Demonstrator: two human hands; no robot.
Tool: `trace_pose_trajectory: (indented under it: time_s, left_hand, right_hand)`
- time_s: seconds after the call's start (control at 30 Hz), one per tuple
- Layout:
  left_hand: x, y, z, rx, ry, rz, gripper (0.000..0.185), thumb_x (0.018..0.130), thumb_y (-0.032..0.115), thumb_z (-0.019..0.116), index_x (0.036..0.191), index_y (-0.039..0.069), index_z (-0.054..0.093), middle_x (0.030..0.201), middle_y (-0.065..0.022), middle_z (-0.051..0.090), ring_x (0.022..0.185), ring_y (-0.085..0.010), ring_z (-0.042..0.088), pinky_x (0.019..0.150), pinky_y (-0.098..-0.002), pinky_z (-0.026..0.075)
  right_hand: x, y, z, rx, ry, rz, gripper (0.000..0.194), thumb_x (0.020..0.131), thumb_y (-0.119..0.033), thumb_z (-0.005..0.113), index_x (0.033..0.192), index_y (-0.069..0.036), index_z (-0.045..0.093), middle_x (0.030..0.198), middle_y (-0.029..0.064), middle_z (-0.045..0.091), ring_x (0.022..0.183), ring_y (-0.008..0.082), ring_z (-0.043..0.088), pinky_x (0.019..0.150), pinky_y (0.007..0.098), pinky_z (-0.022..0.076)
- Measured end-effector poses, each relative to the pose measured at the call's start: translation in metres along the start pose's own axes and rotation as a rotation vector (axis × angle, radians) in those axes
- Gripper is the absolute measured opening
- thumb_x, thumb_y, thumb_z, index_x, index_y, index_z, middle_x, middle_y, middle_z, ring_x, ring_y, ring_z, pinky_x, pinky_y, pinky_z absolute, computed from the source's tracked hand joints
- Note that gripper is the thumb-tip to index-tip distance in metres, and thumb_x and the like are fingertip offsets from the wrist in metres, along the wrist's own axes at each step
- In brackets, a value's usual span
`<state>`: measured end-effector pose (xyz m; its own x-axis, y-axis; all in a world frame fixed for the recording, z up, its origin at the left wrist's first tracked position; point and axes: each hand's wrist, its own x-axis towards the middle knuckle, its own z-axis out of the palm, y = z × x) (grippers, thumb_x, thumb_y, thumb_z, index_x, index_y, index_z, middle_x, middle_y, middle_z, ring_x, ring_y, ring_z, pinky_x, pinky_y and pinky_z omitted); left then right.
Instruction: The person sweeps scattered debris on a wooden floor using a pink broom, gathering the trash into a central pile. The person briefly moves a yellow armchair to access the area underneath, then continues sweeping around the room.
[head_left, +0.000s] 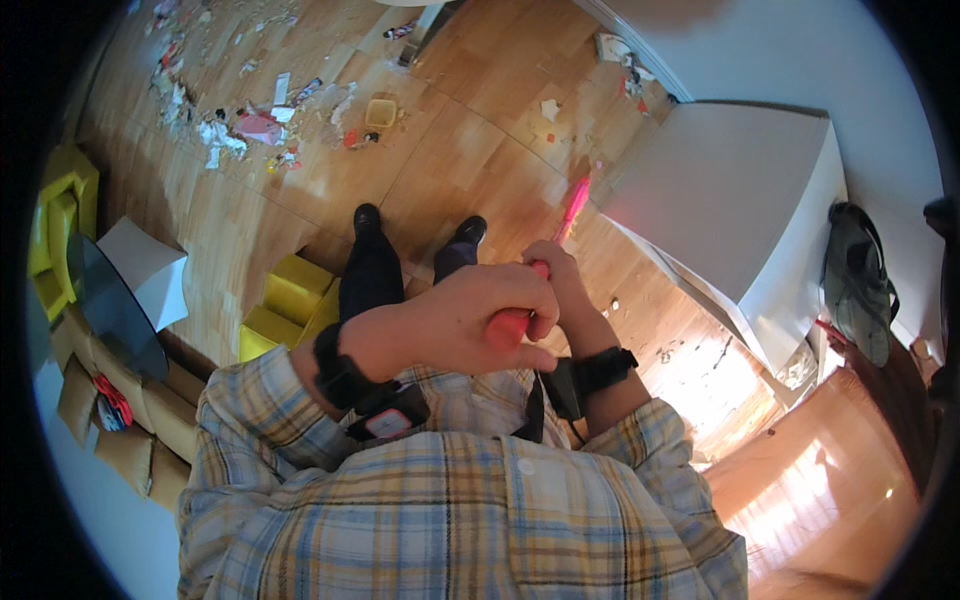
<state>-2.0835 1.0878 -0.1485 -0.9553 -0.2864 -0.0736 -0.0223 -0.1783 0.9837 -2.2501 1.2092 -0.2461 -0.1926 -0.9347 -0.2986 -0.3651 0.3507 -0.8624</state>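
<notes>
My left hand (465, 315) is wrapped around the top end of a red handle (508, 328), close in front of my chest. Further down the same handle, my right hand (556, 266) grips it with curled fingers. Beyond that hand a bright pink broom head (576, 206) slants toward the wooden floor, beside a white cabinet. My hands cover much of the handle between them. Black straps with small devices circle both wrists.
Paper scraps and wrappers (259, 127) litter the floor ahead to the left, near a yellow plastic tub (381, 113). More litter (634, 71) lies by the wall. The white cabinet (720, 180) stands at right, a grey-green bag (859, 281) behind it. Yellow seats (292, 300) and a sofa (165, 405) are left.
</notes>
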Motion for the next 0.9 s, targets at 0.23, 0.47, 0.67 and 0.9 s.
trace_pose_trajectory:
  time_s: [0.23, 0.47, 0.67, 0.9]
  left_hand:
    - [0.039, -0.028, 0.036, 0.007, 0.126, -0.028, 0.017, 0.076, 0.004, 0.071, 0.076, 0.002, 0.054, 0.078, -0.0079, 0.056, 0.074, -0.0235, 0.053, 0.074, -0.0339, 0.044]
    - [0.016, 0.067, 0.008, 0.207, 0.138, 0.107, 0.026, 0.071, 0.003, 0.073, 0.067, 0.005, 0.048, 0.065, -0.0068, 0.048, 0.062, -0.027, 0.05, 0.062, -0.0347, 0.044]
    - [0.049, 0.092, 0.008, 0.173, -0.005, 0.162, 0.028, 0.069, 0.005, 0.077, 0.067, 0.005, 0.049, 0.065, -0.0068, 0.051, 0.062, -0.0286, 0.052, 0.062, -0.036, 0.046]
    - [0.125, 0.004, 0.024, 0.123, -0.113, 0.187, 0.02, 0.073, 0.002, 0.074, 0.075, 0.004, 0.054, 0.078, -0.009, 0.058, 0.078, -0.0272, 0.057, 0.074, -0.0361, 0.047]
  right_hand:
    - [-0.006, 0.067, -0.006, -0.057, 0.087, -0.072, 0.019, 0.068, -0.016, 0.071, 0.07, -0.005, 0.056, 0.07, 0.0146, 0.057, 0.073, 0.0359, 0.056, 0.067, 0.0417, 0.0451]
    - [0.033, -0.023, 0.013, 0.143, 0.028, -0.257, 0.022, 0.072, -0.014, 0.072, 0.07, -0.004, 0.053, 0.069, 0.0142, 0.054, 0.069, 0.0335, 0.053, 0.063, 0.0403, 0.0422]
    - [0.023, -0.04, -0.024, 0.115, 0.14, -0.242, 0.023, 0.072, -0.012, 0.072, 0.068, -0.003, 0.051, 0.068, 0.0145, 0.053, 0.067, 0.0343, 0.052, 0.061, 0.0393, 0.0415]
    - [0.029, 0.056, -0.093, -0.083, 0.115, -0.097, 0.022, 0.07, -0.013, 0.072, 0.07, -0.002, 0.053, 0.07, 0.0155, 0.054, 0.068, 0.0343, 0.054, 0.062, 0.0393, 0.0431]
